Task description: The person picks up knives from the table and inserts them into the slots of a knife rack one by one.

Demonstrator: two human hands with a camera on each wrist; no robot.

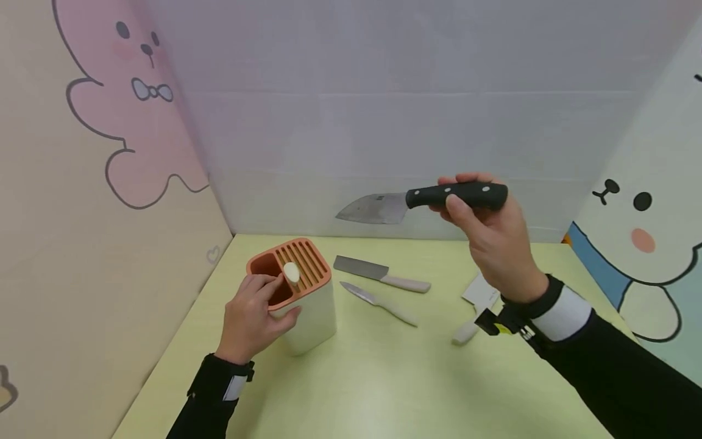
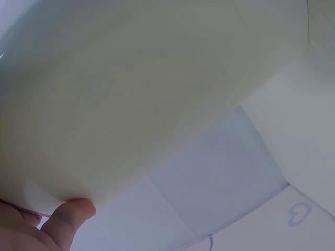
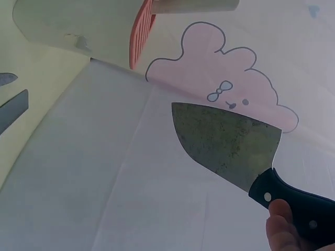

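Observation:
My right hand (image 1: 499, 247) grips the black riveted handle of a kitchen knife (image 1: 378, 209), raised above the table with its broad blade pointing left. The right wrist view shows that blade (image 3: 225, 138) flat on, with dark stains. At the left, my left hand (image 1: 253, 320) holds the rim of a cream knife block (image 1: 312, 326) with an orange slotted top, fingers over the open compartment and thumb outside. In the left wrist view the thumb (image 2: 73, 214) lies against the block's wall. A light-handled tool (image 1: 292, 273) stands in a slot; its lower part is hidden.
Right of the block lie a grey-bladed cleaver (image 1: 362, 267) and a narrower pointed knife (image 1: 378, 303), both light-handled. Partly covered by my right wrist, another light-handled blade (image 1: 479, 292) lies farther right. Walls with cartoon animals enclose the yellow-green table (image 1: 384, 384).

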